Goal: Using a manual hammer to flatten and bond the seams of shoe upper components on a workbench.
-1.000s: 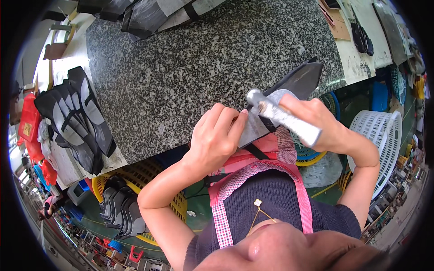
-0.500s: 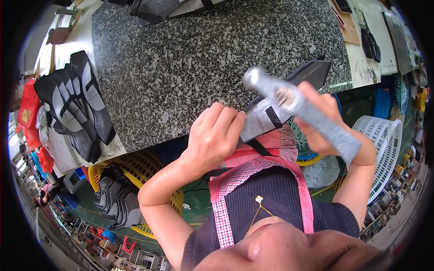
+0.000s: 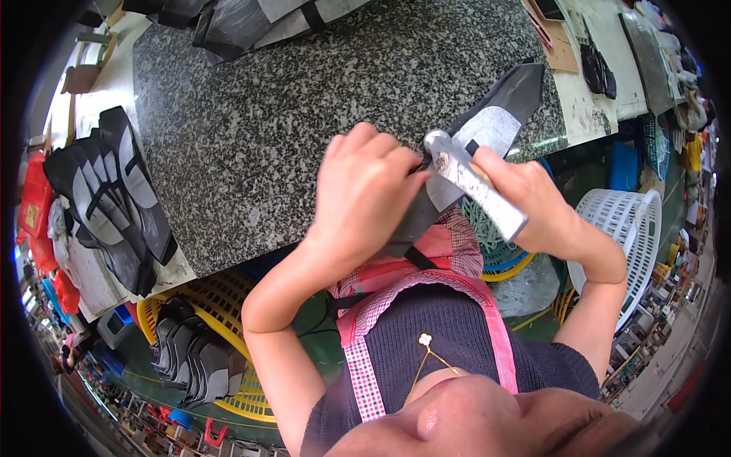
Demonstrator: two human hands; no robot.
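Note:
A flat black and grey cut piece (image 3: 492, 128), like a shoe upper, lies slantwise over the front edge of the granite slab (image 3: 282, 145). My left hand (image 3: 365, 186) is closed on its near edge, thumb and fingers pinching the black border. My right hand (image 3: 529, 199) grips a metal hammer (image 3: 487, 196), its fingers wrapped round the handle. The rounded end of the hammer head is down at the piece, right beside my left fingertips. Whether it touches the material cannot be made out. The hammer and my left hand hide part of the piece.
More such pieces (image 3: 126, 186) lie fanned at the table's left, and another pile (image 3: 259, 27) lies at the far edge. Below left, a yellow basket (image 3: 209, 286) holds a stack of pieces. A white basket (image 3: 620, 228) stands at the right, with a bin of pale green strands (image 3: 491, 228) under the slab's edge.
The hammer has swung down and left, from raised above the piece to beside my left fingertips. My left hand has moved up along the piece. The whole view has shifted slightly.

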